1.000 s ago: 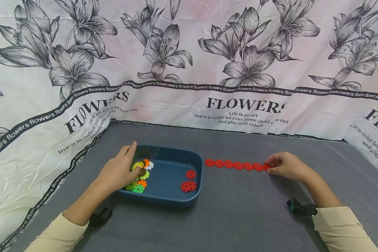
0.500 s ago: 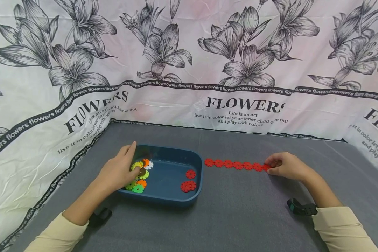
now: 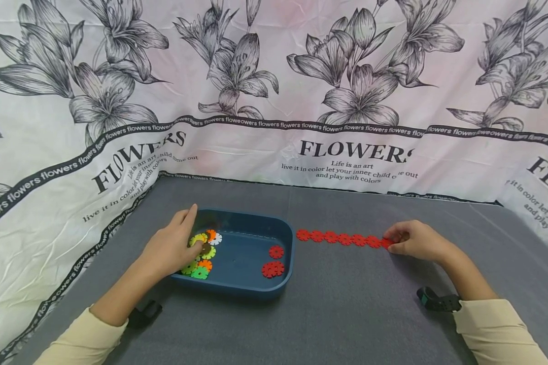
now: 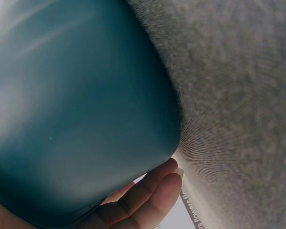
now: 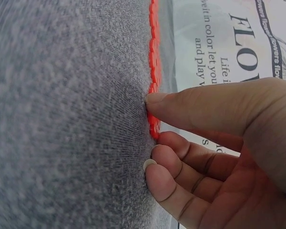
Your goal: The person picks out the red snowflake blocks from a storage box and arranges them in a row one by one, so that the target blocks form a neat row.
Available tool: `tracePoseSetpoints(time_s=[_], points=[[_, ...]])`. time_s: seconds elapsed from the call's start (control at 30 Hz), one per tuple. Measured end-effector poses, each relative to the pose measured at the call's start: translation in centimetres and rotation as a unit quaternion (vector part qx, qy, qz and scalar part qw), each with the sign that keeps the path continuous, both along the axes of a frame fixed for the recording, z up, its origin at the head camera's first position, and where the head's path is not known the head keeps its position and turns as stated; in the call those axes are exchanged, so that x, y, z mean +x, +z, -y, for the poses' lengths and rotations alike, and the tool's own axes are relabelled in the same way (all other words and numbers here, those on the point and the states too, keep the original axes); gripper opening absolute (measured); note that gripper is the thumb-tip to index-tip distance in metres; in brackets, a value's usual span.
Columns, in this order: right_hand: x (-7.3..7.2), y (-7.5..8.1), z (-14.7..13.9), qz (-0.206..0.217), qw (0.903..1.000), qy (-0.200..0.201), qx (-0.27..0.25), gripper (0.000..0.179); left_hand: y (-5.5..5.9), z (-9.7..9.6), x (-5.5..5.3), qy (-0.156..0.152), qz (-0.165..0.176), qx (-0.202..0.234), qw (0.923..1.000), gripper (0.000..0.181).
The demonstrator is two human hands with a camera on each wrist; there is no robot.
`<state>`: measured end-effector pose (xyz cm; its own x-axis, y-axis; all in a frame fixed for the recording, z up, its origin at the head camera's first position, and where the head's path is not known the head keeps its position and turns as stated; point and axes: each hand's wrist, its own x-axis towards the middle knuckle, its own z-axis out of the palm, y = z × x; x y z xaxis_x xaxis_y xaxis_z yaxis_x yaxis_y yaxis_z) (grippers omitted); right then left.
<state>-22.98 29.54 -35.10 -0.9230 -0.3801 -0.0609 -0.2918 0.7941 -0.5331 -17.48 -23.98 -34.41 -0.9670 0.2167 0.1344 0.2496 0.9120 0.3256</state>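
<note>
My left hand [image 3: 170, 248] grips the left side of a blue plastic tray [image 3: 242, 256], thumb over the rim and inside. In the left wrist view its fingers [image 4: 150, 202] lie against the outside of the tray's wall [image 4: 86, 105]. Joined red snowflake discs form a chain [image 3: 331, 237] flat on the table, running right from the tray's edge. At the chain's right end my right hand [image 3: 417, 243] pinches the last disc between thumb and fingers. Up close in the right wrist view, the chain [image 5: 154, 57] runs up past the thumb [image 5: 195, 107].
Inside the tray, loose red discs [image 3: 273, 269] lie at the right, and a pile of green, yellow, orange and white discs [image 3: 204, 263] lies at the left, partly under my thumb. Grey cloth [image 3: 338, 314] covers the table. A flower-printed curtain [image 3: 255, 147] hangs behind.
</note>
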Motion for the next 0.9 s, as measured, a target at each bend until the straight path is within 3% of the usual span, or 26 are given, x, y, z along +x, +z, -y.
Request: tracePoseSetpoints(time_s=[0.57, 0.73, 0.9], points=[[0.0, 0.2, 0.2, 0.001, 0.9999, -0.007, 0.015, 0.026, -0.1, 0.1, 0.1, -0.002, -0.001, 0.001, 1.0, 0.084], [0.2, 0.9, 1.3, -0.041, 0.9988, 0.009, 0.023, 0.027, 0.0, 0.1, 0.1, -0.002, -0.004, -0.002, 1.0, 0.084], [0.8, 2.3, 4.6, -0.087, 0.9948, 0.051, 0.013, 0.026, 0.0, 0.0, 0.1, 0.0, -0.004, 0.0, 1.0, 0.084]])
